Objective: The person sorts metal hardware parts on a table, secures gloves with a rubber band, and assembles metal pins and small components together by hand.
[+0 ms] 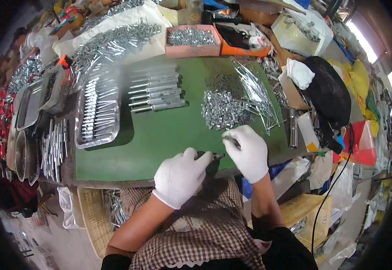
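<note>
My left hand (pixel 181 175), in a white knitted glove, is closed near the front edge of the green work mat (pixel 115 164). A small dark piece (pixel 218 156) juts from its fingertips, its kind too small to tell. Just beyond and to the right, my gloved right hand (pixel 248 150) is pinched, with a tiny shiny bit at its fingertips. Closest to that hand lies a heap of small silvery metal parts (pixel 223 110). Long thin metal rods (pixel 256 96) lie beside the heap, and small dark pins (pixel 225 83) lie behind it.
Several metal tube assemblies (pixel 157 92) lie in a row on the mat. Left of them, a steel tray (pixel 79 140) holds more. Boxes of hardware, including a pink box (pixel 191 50), line the back. A metal socket tool (pixel 293 130) lies to the right. Yellow crates (pixel 90 216) stand below the table.
</note>
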A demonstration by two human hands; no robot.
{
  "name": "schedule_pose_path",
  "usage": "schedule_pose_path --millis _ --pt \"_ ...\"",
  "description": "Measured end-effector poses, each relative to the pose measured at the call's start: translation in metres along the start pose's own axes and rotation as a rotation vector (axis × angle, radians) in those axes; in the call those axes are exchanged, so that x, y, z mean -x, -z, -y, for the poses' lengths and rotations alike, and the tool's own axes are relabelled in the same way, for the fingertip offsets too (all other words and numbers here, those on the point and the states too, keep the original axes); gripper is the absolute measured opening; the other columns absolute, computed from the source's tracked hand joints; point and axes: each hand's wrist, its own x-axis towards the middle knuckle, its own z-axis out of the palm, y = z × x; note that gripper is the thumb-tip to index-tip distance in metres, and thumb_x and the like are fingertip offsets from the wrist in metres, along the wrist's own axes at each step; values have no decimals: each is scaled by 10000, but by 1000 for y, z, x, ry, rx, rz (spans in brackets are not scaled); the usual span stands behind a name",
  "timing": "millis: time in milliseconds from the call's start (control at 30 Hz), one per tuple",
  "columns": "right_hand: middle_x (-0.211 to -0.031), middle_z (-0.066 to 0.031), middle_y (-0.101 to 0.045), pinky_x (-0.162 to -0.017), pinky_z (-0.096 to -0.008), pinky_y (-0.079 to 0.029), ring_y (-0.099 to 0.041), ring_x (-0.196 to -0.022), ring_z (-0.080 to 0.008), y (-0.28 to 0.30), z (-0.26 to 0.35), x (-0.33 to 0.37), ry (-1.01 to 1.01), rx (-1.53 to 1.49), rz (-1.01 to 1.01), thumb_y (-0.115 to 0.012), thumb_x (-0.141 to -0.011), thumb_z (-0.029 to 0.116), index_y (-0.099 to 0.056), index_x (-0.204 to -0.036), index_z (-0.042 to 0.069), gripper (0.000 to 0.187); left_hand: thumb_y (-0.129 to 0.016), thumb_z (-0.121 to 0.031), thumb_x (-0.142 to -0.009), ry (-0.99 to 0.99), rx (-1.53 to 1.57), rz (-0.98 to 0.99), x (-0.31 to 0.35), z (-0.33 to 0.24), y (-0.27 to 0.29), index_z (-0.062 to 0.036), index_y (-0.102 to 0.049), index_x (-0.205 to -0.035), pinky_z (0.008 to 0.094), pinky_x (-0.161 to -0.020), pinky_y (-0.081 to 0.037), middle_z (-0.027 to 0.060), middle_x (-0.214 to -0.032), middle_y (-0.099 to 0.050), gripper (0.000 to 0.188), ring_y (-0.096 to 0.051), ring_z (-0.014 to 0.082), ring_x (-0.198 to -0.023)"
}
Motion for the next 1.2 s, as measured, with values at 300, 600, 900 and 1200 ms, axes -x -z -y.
schedule_pose_path --millis 300,600,900,1200 --pt "-885 -150 -604 -712 -503 -510 -637 -819 -384 -8 12 -24 117 392 211 -696 -808 186 -738 -977 162 177 -586 -200 -897 -15 69 190 17 6 2 -145 -588 -1168 452 -576 -559 135 -903 -607 276 -681 324 -718" --pt "-1020 -170 -660 -858 -464 -514 -631 -981 -374 20 39 -8 109 374 329 -622 -872 182 -670 -1028 83 191 -651 -234 -836 -24 127 -2 23 1 -13 -153 -692 -1062 485 -590 -489 147 -861 -597 244 -630 341 -684" --pt "-992 -161 -669 -834 -447 -520 -640 -936 -382 11 12 15 237 173 217 -659 -827 110 -691 -1031 59 212 -646 -256 -824 -19 142 21 21 5 -12 -179 -692 -1061 502 -595 -514 171 -912 -615 253 -650 363 -690" --pt "-1039 -160 -668 -860 -437 -519 -642 -975 -372 6 30 27 229 49 248 -676 -853 132 -656 -1075 69 231 -640 -265 -832 -10 129 21 20 5 -14 -181 -698 -1037 500 -583 -514 166 -899 -617 229 -649 360 -681"
